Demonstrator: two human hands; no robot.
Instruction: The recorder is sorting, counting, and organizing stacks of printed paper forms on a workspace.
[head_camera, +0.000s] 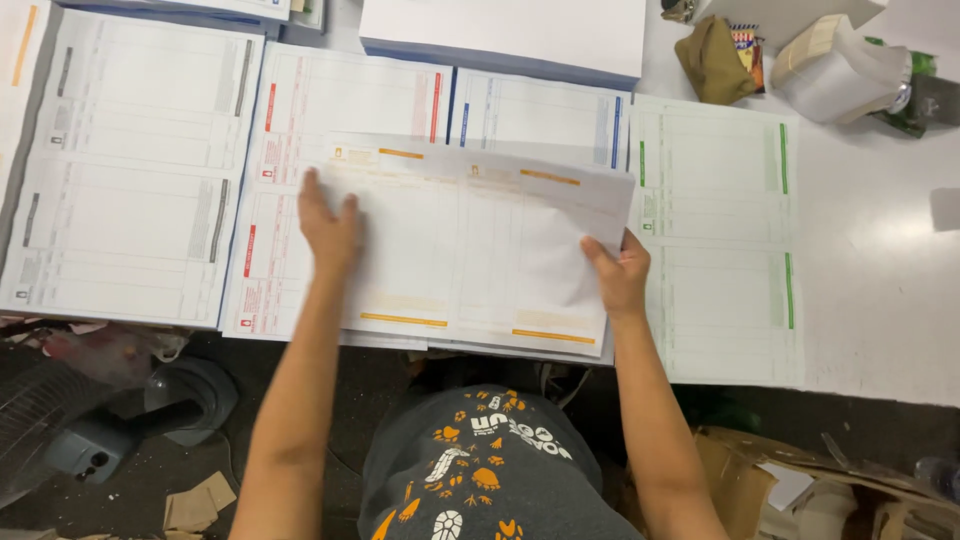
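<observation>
A large printed sheet with orange bars (470, 245) lies across the stacks in front of me. My left hand (328, 222) rests flat on its left edge, fingers spread. My right hand (618, 270) pinches the sheet's right edge, which lifts slightly. Under it lie a stack of forms with red bars (300, 120) on the left and a stack with blue bars (540, 115) behind.
A grey-barred stack (130, 170) lies far left, a green-barred stack (720, 230) to the right, a white ream (500, 30) at the back. Tissue roll (830, 70) and a brown pouch (712, 60) sit back right. A fan (100, 420) and cardboard (800, 480) are on the floor.
</observation>
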